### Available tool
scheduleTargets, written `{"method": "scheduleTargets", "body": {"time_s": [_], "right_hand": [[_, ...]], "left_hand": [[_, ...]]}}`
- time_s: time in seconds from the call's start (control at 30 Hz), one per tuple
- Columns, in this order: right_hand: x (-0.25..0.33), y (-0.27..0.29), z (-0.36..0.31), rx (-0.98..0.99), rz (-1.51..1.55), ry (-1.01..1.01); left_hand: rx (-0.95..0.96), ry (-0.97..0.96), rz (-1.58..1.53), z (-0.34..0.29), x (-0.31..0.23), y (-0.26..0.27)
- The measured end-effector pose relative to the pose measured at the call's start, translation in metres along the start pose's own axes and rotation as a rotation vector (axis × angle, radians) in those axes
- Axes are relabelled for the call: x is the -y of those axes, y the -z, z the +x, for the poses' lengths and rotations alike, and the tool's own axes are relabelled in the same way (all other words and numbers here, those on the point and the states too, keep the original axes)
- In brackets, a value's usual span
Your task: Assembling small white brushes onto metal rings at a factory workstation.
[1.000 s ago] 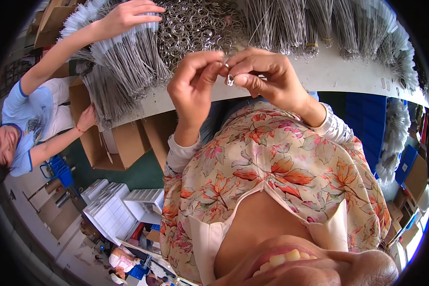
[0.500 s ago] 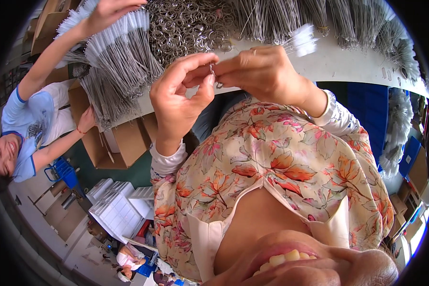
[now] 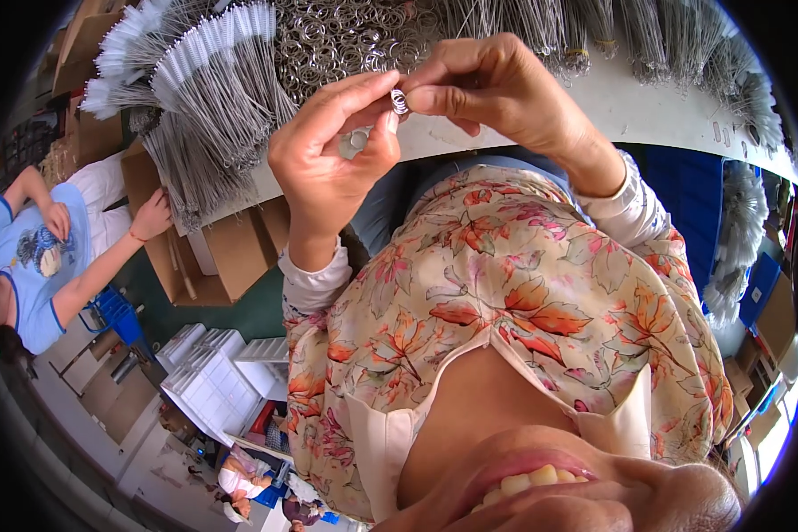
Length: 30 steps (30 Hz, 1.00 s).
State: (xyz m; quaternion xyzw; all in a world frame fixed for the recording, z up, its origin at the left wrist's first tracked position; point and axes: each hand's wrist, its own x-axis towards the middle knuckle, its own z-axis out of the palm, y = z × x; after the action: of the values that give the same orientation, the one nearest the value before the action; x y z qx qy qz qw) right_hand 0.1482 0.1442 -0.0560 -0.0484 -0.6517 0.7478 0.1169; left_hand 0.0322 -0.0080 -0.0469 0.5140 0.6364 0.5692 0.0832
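Note:
Pinched between thumb and fingers of my left hand [image 3: 332,151] are a few small shiny metal rings [image 3: 399,101], held close together just above the table's near edge. Another ring [image 3: 358,138] shows below my left fingers, near the palm. My right hand [image 3: 505,93] meets the same rings from the right, its thumb and forefinger closed at their side. Beyond my hands spreads a heap of loose metal rings [image 3: 337,44]. To its left lies a thick pile of wire-handled brushes [image 3: 217,89] with white bristles and looped wire ends.
More wire bundles [image 3: 647,44] line the back of the white table [image 3: 612,111]. An open cardboard box [image 3: 213,262] stands against its left end. Beside it sits a co-worker in a blue shirt [image 3: 40,239], one hand at the box. Blue bins [image 3: 683,199] stand at right.
A white-bristled brush at my right hand is no longer there. My right hand has risen slightly and turned, and the rings now show between my fingertips. The co-worker's raised arm has come down.

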Motion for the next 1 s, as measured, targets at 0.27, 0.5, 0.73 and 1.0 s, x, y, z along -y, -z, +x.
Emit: {"method": "scheduleTargets", "body": {"time_s": [0.27,0.5,0.73,1.0], "right_hand": [[0.007,0.009,0.005,0.121,-0.013,-0.088],[-0.003,0.003,-0.002,0.075,0.111,-0.121],[-0.004,-0.004,0.001,-0.032,0.024,-0.076],[-0.002,-0.001,0.009,0.065,-0.154,-0.092]], "left_hand": [[0.119,0.243,-0.277,0.002,-0.003,0.008],[0.04,0.193,-0.278,-0.005,0.001,0.001],[0.036,0.177,-0.204,-0.002,0.003,0.002],[0.093,0.081,-0.094,0.008,0.009,0.015]]}}
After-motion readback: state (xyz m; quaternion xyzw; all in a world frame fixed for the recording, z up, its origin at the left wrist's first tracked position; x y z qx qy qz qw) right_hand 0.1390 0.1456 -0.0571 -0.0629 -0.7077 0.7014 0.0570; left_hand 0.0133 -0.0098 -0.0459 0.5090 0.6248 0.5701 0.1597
